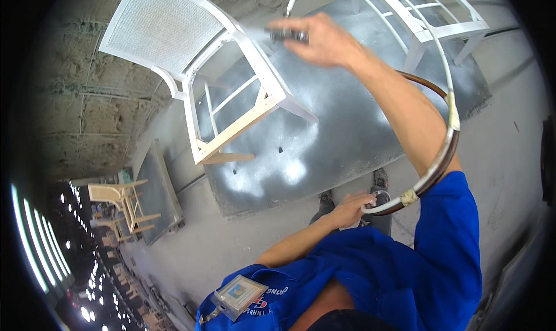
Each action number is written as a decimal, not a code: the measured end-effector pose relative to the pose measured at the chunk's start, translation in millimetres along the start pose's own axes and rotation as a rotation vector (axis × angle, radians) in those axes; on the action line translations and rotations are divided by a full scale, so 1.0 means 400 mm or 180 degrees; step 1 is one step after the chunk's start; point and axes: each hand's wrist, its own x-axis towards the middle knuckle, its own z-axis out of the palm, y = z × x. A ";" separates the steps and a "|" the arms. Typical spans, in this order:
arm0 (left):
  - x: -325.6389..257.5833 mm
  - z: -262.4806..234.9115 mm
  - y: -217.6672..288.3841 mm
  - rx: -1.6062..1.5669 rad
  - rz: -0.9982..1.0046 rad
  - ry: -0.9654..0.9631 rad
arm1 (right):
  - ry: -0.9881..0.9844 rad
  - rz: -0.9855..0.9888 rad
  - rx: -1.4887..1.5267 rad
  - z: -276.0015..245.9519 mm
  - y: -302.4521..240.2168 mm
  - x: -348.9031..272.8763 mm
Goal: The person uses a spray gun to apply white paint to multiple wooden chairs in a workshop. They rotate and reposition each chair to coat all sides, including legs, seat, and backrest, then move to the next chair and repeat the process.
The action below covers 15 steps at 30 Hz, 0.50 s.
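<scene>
My right hand (321,38) is stretched out far ahead, gripping a dark spray gun (288,35) that blows a white mist toward a wooden chair frame (231,99), partly coated white, with a mesh back panel. The chair stands tilted on a grey metal sheet (341,128). Low down near my waist, my left hand (353,206) holds a bundle of white and brown hoses (443,151), which loops up over my right arm to the gun.
A second white chair frame (428,18) stands at the far right of the metal sheet. A rough block wall (81,99) rises on the left. Bare wooden chairs (124,200) are stacked lower left. My shoes (379,177) show on the concrete floor.
</scene>
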 end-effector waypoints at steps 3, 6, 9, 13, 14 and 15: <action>0.011 -0.040 0.081 0.0060 -0.0184 0.0558 | 0.0314 0.0477 0.0339 -0.055 0.112 0.106; -0.011 -0.051 0.167 -0.0273 -0.0159 0.0930 | 0.0551 0.0446 0.0394 -0.064 0.228 0.193; -0.001 -0.066 0.212 -0.0368 -0.0362 0.0891 | 0.0549 0.0107 0.0766 -0.058 0.315 0.305; 0.053 -0.070 0.239 -0.0586 -0.0164 0.1125 | 0.0251 -0.0349 0.0731 -0.063 0.369 0.403; 0.067 -0.071 0.240 -0.0605 -0.0170 0.1138 | 0.0209 -0.0385 0.0486 -0.064 0.374 0.420; 0.075 -0.072 0.241 -0.0637 -0.0174 0.1173 | 0.0401 -0.0395 0.0815 -0.057 0.374 0.430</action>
